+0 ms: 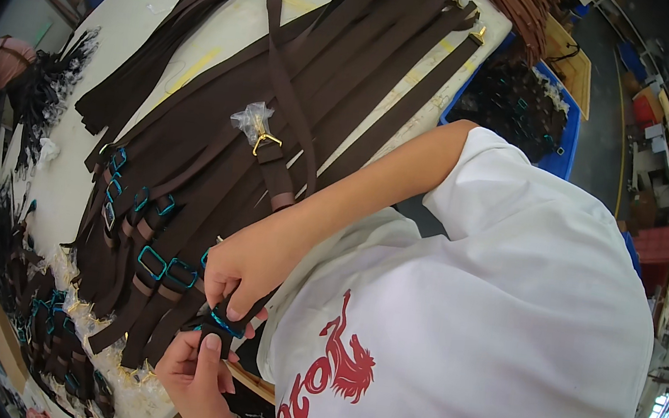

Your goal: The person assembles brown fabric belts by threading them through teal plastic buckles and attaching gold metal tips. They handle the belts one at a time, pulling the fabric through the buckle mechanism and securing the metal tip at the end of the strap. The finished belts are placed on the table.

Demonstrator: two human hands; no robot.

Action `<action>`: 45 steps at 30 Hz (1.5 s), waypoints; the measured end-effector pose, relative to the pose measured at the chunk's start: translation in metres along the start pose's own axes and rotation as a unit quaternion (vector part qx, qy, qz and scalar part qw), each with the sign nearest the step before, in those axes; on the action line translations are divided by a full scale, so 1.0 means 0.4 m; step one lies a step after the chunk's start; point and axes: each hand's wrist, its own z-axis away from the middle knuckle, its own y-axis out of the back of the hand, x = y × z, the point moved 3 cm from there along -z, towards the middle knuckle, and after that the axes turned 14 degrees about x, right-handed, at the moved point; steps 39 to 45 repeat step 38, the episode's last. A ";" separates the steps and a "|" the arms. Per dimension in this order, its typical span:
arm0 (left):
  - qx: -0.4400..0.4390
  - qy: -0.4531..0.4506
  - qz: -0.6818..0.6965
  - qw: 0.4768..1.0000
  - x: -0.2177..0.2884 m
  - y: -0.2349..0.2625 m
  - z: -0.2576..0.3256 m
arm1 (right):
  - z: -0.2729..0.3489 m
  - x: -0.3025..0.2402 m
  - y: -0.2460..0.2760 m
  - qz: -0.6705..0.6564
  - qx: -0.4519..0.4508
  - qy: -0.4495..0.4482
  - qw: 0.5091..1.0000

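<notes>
Both my hands meet at the near edge of the table, closed on a dark brown webbing strap (240, 308). A shiny teal slide buckle (226, 325) sits on it between them. My right hand (251, 264) comes from above and pinches the strap beside the buckle. From below, my left hand (193, 371) grips the webbing with its thumb flat on top. The strap's end is partly hidden by my fingers. Just left of my hands lie more straps with teal buckles (152, 263). A gold triangular ring (267, 142) with clear plastic wrap (253, 120) rests on the webbing above.
Long brown straps (222, 103) cover much of the white table (93, 171). Buckled straps (57, 325) and plastic-wrapped gold hardware (124, 388) pile at its lower left. Beyond my right arm stand a blue crate (559, 160) of dark pieces and a bundle of brown cords (514, 5).
</notes>
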 end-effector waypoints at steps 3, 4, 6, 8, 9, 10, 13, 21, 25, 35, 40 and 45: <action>0.006 0.013 0.015 1.000 -0.011 -0.005 0.004 | 0.020 -0.011 -0.017 0.030 0.033 0.004 0.999; 0.019 0.022 0.006 1.000 -0.014 -0.010 0.010 | 0.023 -0.011 -0.022 0.035 0.047 0.003 0.998; 0.045 0.038 -0.011 0.998 -0.013 -0.031 0.029 | 0.030 -0.003 -0.027 0.057 0.072 0.004 0.996; 0.065 0.045 -0.007 0.997 -0.021 -0.053 0.041 | 0.039 0.004 -0.033 0.089 0.092 0.008 0.992; 0.074 0.048 -0.006 0.996 -0.028 -0.059 0.044 | 0.043 0.008 -0.034 0.096 0.086 -0.005 0.992; 0.055 0.074 -0.005 0.996 -0.041 -0.064 0.050 | 0.047 0.011 -0.031 0.103 0.076 -0.019 0.992; 0.009 0.117 -0.014 0.993 -0.073 -0.068 0.082 | 0.055 0.045 -0.050 0.073 0.066 -0.041 0.994; 0.069 0.160 0.097 0.980 -0.087 -0.054 0.100 | 0.118 -0.003 -0.081 0.175 0.146 0.121 0.966; 0.076 0.161 0.131 0.975 -0.095 -0.067 0.104 | 0.106 0.038 -0.091 0.190 0.181 0.193 0.945; -0.081 -0.116 -0.186 0.972 -0.017 -0.015 0.132 | 0.107 0.067 -0.109 0.170 0.110 0.335 0.920; -0.045 -0.237 -0.145 0.959 -0.052 -0.003 0.135 | 0.106 0.066 -0.112 0.084 0.129 0.387 0.909; -0.045 -0.237 -0.145 0.959 -0.052 -0.003 0.135 | 0.106 0.066 -0.112 0.084 0.129 0.387 0.909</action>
